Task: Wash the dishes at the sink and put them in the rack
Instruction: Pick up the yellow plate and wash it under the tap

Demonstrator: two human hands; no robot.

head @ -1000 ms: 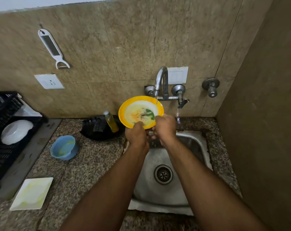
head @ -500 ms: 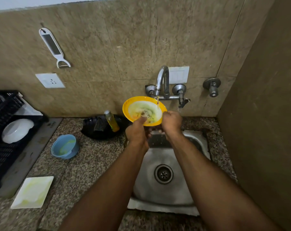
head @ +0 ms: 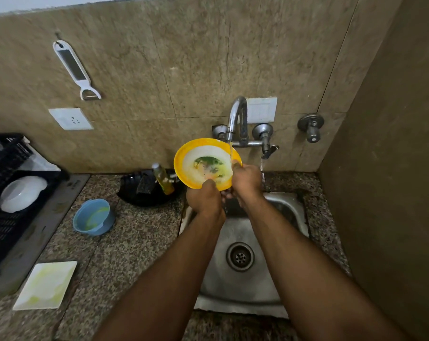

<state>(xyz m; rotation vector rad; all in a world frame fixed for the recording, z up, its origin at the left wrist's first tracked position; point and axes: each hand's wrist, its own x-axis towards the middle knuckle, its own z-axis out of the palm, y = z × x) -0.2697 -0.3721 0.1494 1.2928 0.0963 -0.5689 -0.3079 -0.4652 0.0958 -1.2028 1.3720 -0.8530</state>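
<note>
We held the yellow plate [head: 203,166] tilted under the tap [head: 237,119], above the sink [head: 240,279]: our left hand [head: 205,198] gripped its lower rim, our right hand [head: 246,180] its right edge, water running.

No text, label, brand, number or sign can be read anywhere in the view. The bottle [head: 163,178] by the wall carries no label that shows, and the wall plates [head: 70,118] are plain.
</note>
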